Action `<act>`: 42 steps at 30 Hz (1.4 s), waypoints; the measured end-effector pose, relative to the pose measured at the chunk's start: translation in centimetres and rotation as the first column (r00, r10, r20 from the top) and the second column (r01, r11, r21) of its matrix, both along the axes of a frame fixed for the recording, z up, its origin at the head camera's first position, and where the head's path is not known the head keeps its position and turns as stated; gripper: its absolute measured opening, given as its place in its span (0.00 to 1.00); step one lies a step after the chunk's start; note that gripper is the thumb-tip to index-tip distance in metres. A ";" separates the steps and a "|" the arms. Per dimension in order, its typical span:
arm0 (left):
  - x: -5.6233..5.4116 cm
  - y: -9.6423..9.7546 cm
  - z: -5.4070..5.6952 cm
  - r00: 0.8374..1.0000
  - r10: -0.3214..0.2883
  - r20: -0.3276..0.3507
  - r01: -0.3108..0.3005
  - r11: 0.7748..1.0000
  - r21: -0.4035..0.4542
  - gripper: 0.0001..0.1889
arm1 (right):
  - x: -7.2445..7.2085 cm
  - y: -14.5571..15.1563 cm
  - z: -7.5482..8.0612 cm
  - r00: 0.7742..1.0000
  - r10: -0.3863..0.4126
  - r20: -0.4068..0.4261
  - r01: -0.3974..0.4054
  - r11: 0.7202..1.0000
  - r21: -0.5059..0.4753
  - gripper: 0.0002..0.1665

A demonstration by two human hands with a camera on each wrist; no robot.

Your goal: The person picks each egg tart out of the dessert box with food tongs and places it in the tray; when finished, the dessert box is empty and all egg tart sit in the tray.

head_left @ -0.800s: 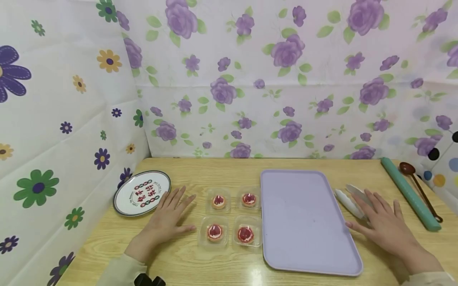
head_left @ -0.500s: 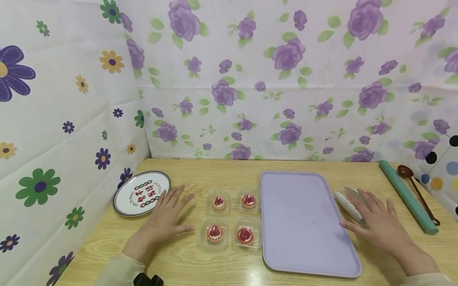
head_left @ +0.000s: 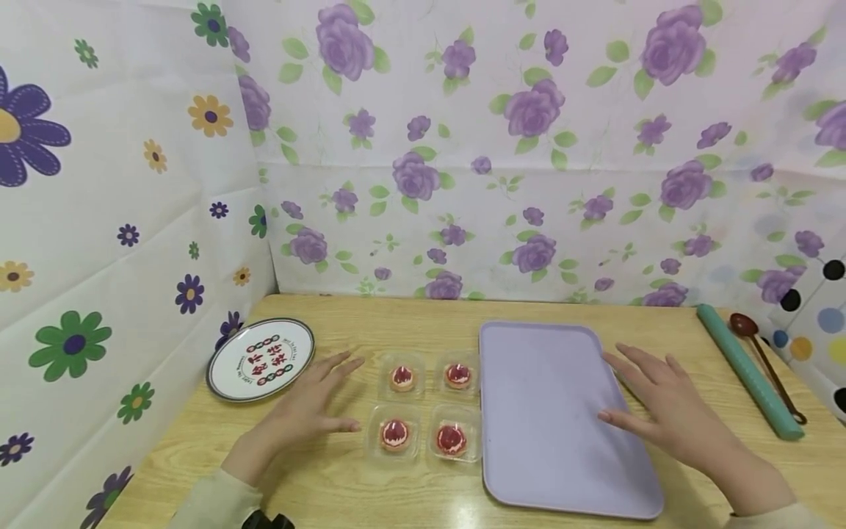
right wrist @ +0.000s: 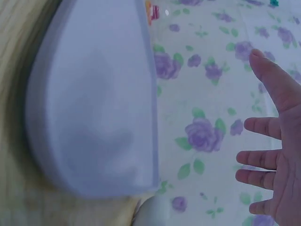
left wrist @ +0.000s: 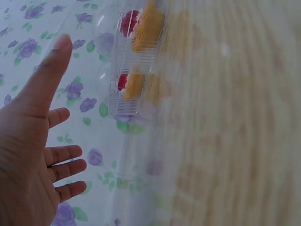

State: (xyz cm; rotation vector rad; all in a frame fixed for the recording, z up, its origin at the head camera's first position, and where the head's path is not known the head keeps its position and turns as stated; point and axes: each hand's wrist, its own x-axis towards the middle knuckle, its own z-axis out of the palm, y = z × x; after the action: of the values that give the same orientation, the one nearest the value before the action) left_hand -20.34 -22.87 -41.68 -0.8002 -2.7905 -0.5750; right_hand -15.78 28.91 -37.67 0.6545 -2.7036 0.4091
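A white cloth (head_left: 476, 198) printed with purple roses hung behind a wooden tabletop (head_left: 370, 323). The left hand (head_left: 304, 402), empty, fingers extended, hovered beside four red-topped tarts (head_left: 395, 433) in clear boxes (head_left: 471, 422); the right hand (head_left: 677, 415), likewise, hovered over the right edge of a lilac tray (head_left: 548, 419).

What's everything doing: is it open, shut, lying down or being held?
Left hand: open, holding nothing.
Right hand: open, holding nothing.
Four clear boxes: look shut, one tart inside each.
Tarts: red side up.
Plate: lying printed side up.
Purple tray: lying flat, right way up.
Green roller: lying down, not held.
Brown spoon: lying down, not held.
Pale thing behind the right hand: mostly hidden, can't tell.
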 end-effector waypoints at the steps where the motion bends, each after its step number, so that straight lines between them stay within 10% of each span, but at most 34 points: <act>1: 0.1 0.0 0.0 1.000 -0.006 0.002 0.006 1.000 0.009 0.53 | 0.1 -0.4 0.3 1.000 0.016 -0.009 -0.016 1.000 -0.003 0.48; 13: 1.1 0.5 -0.1 0.987 -0.113 0.114 0.093 0.980 0.174 0.49 | 0.7 -4.8 3.1 0.988 0.115 -0.104 -0.105 0.990 0.098 0.46; 34: 2.6 1.1 -1.7 0.936 -0.238 0.259 0.144 0.931 0.336 0.41 | 0.5 -11.9 4.1 0.963 0.242 0.117 -0.250 0.966 0.067 0.42; 42: 2.5 1.3 -2.9 0.940 -0.227 0.255 0.138 0.935 0.326 0.44 | -0.2 -14.3 3.7 0.945 0.279 0.173 -0.294 0.953 0.074 0.41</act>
State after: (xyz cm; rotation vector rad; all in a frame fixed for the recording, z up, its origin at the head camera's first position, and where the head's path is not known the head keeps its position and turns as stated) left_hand -17.84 -21.60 -44.62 -0.9835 -2.7841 -1.2131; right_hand -16.00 14.62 -34.01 1.0962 -2.7994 0.4163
